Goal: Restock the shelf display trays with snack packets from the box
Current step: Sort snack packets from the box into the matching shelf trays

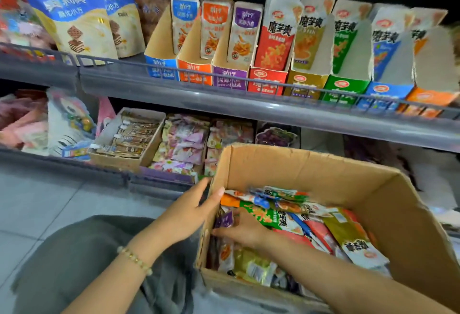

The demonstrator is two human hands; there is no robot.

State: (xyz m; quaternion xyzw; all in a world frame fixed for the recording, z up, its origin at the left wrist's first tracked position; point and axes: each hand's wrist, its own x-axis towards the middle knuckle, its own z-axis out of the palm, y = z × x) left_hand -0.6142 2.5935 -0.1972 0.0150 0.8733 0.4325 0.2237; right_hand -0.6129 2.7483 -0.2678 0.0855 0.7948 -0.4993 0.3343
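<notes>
— Packets [286, 216]?
— Heaped in box [323, 172]. Probably light, floppy, slick; best pinched at a sealed edge.
— Grips?
— Clamping box wall with left hand [190, 213]; right hand [242, 233] among packets, hold impossible to tell.

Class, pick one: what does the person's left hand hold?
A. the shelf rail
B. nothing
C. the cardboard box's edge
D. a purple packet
C: the left hand clasps the left edge of the cardboard box, thumb inside and fingers outside.
</notes>
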